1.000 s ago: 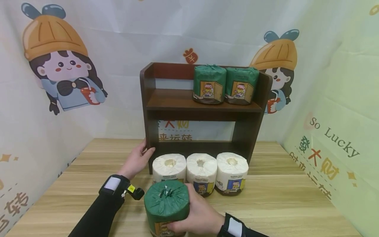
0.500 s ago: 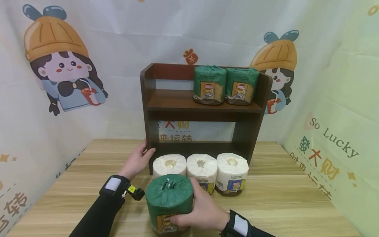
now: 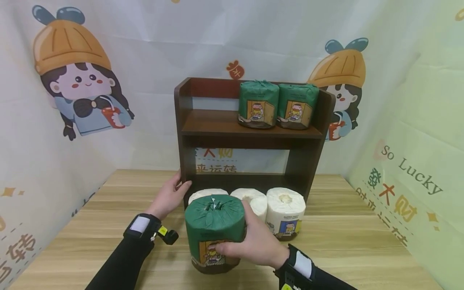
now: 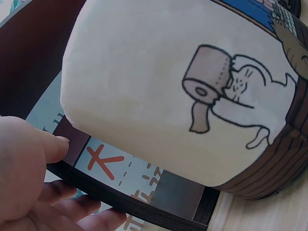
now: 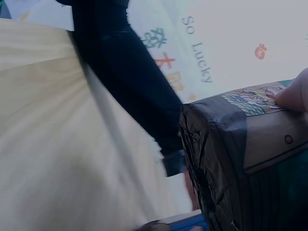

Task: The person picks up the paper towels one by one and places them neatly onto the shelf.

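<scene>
we've got a green roll (image 3: 208, 231) gripped in the right hand (image 3: 255, 239), thumb across its front, while the left hand (image 3: 168, 197) kinda pinches the brown shelf (image 3: 212, 123) between thumb and fingers.

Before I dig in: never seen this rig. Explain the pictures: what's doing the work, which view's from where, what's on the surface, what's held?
No machine: just a person's two bare hands. The right hand has a green roll in its grip, apparently raised above the table. The left hand grips the side of a shelf. Two more green rolls stand on the shelf; three white rolls stand on the table in front of it, two partly hidden. The wide view is from the head, looking forward and down. The close views are from the wrists: left shows one of the white rolls, right shows the green roll's dark bottom end.
</scene>
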`<state>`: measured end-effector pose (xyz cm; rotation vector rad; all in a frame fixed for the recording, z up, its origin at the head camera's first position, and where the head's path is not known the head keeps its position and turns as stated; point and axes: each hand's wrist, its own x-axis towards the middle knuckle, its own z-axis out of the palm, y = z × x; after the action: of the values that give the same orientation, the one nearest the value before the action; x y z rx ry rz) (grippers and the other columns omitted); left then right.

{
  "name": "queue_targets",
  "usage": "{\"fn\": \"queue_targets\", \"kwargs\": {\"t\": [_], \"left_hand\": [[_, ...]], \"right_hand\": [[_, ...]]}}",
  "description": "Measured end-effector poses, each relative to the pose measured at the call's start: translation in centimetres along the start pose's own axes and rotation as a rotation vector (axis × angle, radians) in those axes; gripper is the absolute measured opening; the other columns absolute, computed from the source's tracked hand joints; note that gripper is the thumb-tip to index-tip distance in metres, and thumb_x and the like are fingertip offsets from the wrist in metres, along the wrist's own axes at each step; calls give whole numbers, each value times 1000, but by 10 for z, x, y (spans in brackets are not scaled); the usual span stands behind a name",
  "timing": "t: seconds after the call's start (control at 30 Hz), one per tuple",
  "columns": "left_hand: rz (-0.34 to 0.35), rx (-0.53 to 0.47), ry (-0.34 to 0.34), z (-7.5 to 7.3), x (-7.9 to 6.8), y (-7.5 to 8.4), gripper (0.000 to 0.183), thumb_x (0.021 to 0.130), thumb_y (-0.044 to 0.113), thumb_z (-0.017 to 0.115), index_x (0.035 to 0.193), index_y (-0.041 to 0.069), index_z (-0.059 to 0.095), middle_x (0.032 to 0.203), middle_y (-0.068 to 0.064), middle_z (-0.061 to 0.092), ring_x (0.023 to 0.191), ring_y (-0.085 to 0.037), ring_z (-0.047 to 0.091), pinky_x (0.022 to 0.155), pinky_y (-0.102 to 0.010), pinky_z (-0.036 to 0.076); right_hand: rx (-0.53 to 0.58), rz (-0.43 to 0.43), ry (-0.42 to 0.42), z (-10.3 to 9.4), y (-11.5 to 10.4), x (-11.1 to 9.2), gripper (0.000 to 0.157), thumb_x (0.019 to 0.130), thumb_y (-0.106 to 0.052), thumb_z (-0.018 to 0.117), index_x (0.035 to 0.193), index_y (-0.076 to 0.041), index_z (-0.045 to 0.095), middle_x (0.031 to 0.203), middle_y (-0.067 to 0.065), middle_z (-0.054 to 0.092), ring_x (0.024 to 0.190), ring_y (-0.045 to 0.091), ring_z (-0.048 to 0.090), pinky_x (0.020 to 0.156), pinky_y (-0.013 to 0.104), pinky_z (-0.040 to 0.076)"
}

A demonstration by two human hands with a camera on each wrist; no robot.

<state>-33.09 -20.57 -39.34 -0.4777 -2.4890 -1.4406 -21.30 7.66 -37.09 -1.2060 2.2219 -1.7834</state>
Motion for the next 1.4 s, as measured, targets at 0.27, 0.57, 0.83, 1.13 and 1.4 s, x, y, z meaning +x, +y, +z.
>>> {"fn": "queue_targets", "kwargs": {"t": [0.27,0.57,0.83,1.13,1.4], "left_hand": [[5,-15,4,0,0,-1,54,108,23,48,157,19,26,154,-12,29,134,-32,31,106,-55,37],[-14,-35,-9,0,0,1,56,108,23,47,158,20,21,157,-11,23,132,-33,34,103,-52,41],[-47,-10,-4,-1,-1,0,57,108,27,46,158,20,20,157,-11,22,133,-33,33,105,-52,38],[-25,-26,-1,-1,-1,2,58,107,27,48,158,20,20,156,-13,24,131,-33,36,104,-51,40],[-5,-23,18,-1,-1,0,56,106,22,50,156,17,26,154,-14,27,131,-33,36,103,-51,40]], "right_hand": [[-56,-35,62,-16,-16,13,82,76,-26,83,141,-23,33,129,-3,55,113,17,54,93,45,50],[-181,-30,124,-30,-30,29,84,75,-33,84,142,-26,34,131,-8,48,114,12,50,94,46,48],[-230,-8,125,-35,-43,45,85,75,-37,84,142,-25,33,129,-6,49,110,12,53,89,46,53],[-243,-29,137,-47,-51,62,82,78,-35,83,142,-25,33,130,-5,48,111,13,53,89,48,53],[-217,-29,174,-61,-65,83,79,81,-22,80,142,-13,30,130,6,50,113,17,52,93,52,49]]}}
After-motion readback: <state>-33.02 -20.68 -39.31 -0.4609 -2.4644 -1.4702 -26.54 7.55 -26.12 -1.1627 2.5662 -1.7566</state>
